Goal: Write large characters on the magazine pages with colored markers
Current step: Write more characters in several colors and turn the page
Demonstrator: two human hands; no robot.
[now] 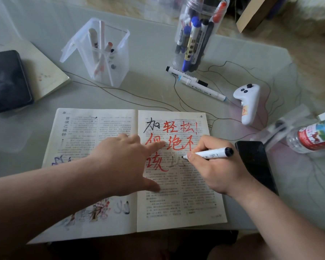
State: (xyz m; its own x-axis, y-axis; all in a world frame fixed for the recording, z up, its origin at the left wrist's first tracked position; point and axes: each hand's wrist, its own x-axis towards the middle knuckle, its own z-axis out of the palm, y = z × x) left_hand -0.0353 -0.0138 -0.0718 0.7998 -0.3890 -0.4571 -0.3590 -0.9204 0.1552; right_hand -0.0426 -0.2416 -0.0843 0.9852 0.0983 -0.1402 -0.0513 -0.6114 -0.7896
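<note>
We read 加 in black and 轻松!但绝不 in red on the magazine's right page (178,184); "WHITE BOARD" on the marker (186,76) at one o'clock.

Place: home room, likely living area
Surface: glass-topped surface (242,53), pale marbled floor seen beyond it
Clutter: marker jar (197,34), clear pen holder (105,53), water bottle (313,136), phone (255,164), white controller (249,104)
Edge items: cardboard box (255,12), old book (43,72)

1. The magazine (105,166) is matt, yellowed paper.
2. The desk (154,44) beyond it looks like smooth, glossy glass.
3. The jar (199,30) and pen box (118,53) behind the magazine are clear plastic.
4. The phone (255,162) right of the magazine is glossy black.
</note>
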